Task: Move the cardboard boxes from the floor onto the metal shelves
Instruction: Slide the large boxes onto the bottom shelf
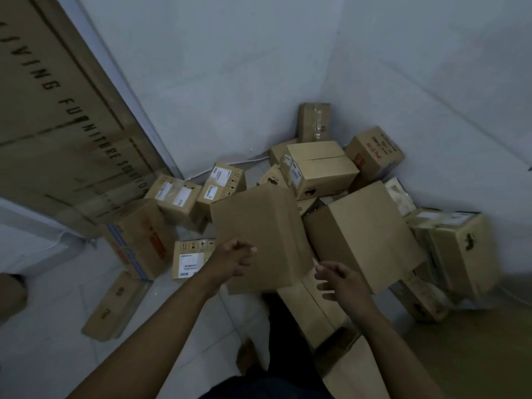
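Plain brown cardboard box, askew, between left hand and right hand, both loose-fingered, grasping nothing.

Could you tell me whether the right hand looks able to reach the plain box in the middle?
Probably yes: the right hand hovers open beside the near right corner of the plain box, with nothing between them. The left hand is over its near face.

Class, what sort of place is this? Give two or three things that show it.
Probably a storeroom or stock room: labelled cardboard boxes heaped in a corner, a big flat furniture carton propped by the wall, and a plain tiled floor.
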